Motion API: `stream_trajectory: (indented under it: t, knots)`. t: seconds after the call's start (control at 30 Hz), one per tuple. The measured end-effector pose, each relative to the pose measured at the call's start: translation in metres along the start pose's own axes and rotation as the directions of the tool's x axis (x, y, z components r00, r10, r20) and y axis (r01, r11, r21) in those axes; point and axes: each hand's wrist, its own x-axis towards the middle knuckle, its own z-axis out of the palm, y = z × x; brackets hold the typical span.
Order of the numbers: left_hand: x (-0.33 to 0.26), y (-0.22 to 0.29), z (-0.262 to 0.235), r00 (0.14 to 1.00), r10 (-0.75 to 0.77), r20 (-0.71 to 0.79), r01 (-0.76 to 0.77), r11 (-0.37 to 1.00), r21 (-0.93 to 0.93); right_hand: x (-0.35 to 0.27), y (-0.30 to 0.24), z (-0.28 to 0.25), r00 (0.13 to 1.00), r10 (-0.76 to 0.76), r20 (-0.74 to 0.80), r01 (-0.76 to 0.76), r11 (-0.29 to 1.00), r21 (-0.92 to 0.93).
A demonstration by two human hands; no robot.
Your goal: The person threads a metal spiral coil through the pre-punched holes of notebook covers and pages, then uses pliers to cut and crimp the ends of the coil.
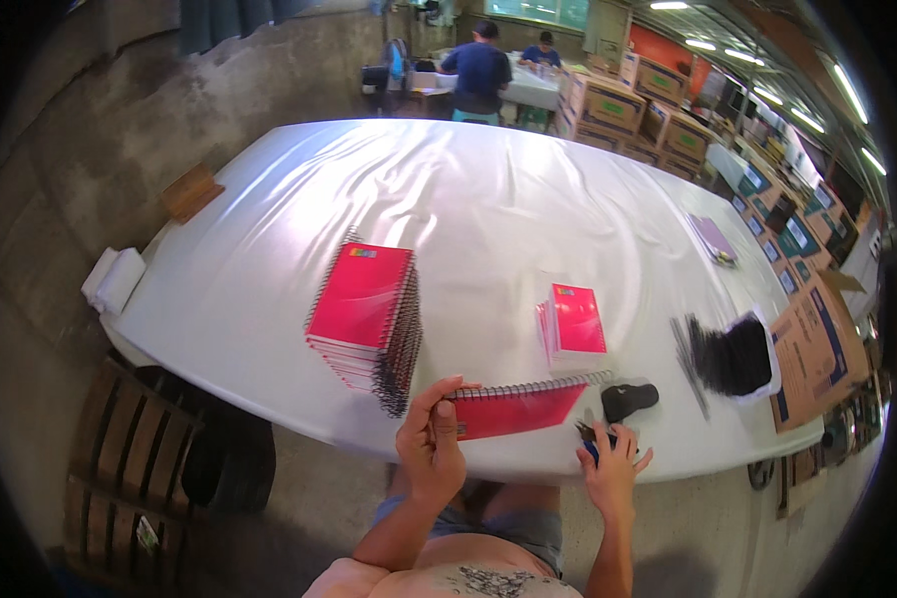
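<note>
The left hand (430, 439) pinches a red spiral notebook (516, 407). The right hand (611, 466), fingers spread, touches a small dark tool (596, 441). A notebook stack (367, 317) lies left, black spirals (733, 356) right.

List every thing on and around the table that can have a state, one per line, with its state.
left hand: gripping the red notebook's left end
red notebook: closed, held at the table's near edge
right hand: fingers spread on a small dark tool, grip unclear
stack of red notebooks: closed, fanned
small pile of red covers: lying flat
black spiral coils: heaped loose
cardboard box: flaps open
</note>
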Motion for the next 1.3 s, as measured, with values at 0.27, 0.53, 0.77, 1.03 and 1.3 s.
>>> stream_trajectory:
  t: [0.27, 0.53, 0.77, 1.03, 1.3]
  knots:
    - [0.015, 0.048, -0.014, 0.92, 0.341, -0.193, -0.336, 0.94, 0.059, 0.05, -0.115, -0.062, 0.978, 0.043, -0.203, 0.207, -0.25, 0.946]
    - [0.088, 0.056, -0.07, 0.857, 0.484, -0.175, -0.231, 0.665, 0.71, 0.196, -0.235, -0.117, 0.851, -0.315, -0.421, 0.459, 0.055, 0.887]
    - [0.094, 0.008, -0.092, 0.898, 0.404, -0.176, -0.164, 0.676, 0.719, 0.223, -0.256, -0.058, 0.697, -0.537, -0.476, 0.706, 0.395, 0.588]
    - [0.093, -0.032, -0.078, 0.908, 0.388, -0.157, -0.327, 0.892, 0.311, 0.197, -0.286, -0.024, 0.953, -0.262, -0.153, 0.116, -0.154, 0.981]
    - [0.09, -0.025, -0.101, 0.786, 0.471, -0.4, -0.327, 0.866, 0.377, 0.203, -0.183, -0.019, 0.801, -0.174, -0.572, 0.558, 0.561, 0.611]
